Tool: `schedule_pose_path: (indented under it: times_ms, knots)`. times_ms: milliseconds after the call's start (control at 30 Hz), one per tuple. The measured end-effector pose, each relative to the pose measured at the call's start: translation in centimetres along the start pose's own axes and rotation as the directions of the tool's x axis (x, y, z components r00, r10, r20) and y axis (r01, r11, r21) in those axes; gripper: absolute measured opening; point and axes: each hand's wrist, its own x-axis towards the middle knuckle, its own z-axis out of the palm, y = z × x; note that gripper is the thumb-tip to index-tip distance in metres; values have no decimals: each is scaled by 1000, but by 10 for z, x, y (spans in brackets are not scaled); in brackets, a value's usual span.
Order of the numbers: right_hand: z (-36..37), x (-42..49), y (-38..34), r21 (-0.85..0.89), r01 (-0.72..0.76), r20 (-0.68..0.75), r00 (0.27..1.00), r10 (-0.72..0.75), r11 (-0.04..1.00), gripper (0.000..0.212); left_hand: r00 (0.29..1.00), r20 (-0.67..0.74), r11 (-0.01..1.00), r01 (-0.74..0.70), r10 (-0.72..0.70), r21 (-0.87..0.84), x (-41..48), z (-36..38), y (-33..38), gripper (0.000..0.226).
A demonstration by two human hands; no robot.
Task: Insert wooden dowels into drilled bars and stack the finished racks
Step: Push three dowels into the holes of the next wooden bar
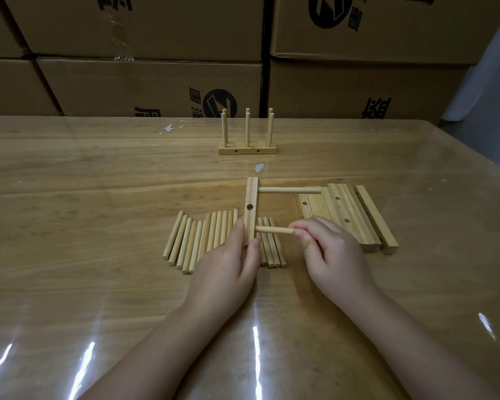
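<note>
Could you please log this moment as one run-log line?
step: insertion | left hand: grips drilled bar | right hand: fingers pinch dowel against bar | other dowel: seated in bar

one wide-angle camera, worn on the person's head, looks forward and down along the table (pixel 70 183), close over the left hand (pixel 231 264) and right hand (pixel 335 255); stacked cardboard boxes (pixel 150 82) fill the far top of its slightly bowed view.
</note>
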Motion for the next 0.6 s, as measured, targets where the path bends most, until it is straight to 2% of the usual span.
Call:
schedule_pose_path:
  times_ms: [167, 267, 333, 500, 600]
  knots:
    - [0, 1, 2, -132, 135, -16, 990, -138, 982, 31, 1000, -25, 1000, -11, 11, 22, 0, 2, -1, 54]
    - [0, 1, 2, -273, 214, -57, 970, -238, 938, 27, 999, -33, 999, -19, 21, 40, -1, 2, 0, 57]
    - [1, 0, 1, -322, 268, -34, 955, -293, 908, 27, 999, -30, 1000, -18, 19, 23, -1, 2, 0, 55]
    - [3, -1, -2, -308, 270, 5, 959, -283, 912, 26, 998, -23, 998, -52, 52, 21, -2, 2, 1, 50]
    - [3, 0, -4, -310, 255, 4, 964, -266, 916, 28, 998, -35, 998, -62, 61, -6, -2, 1, 0, 54]
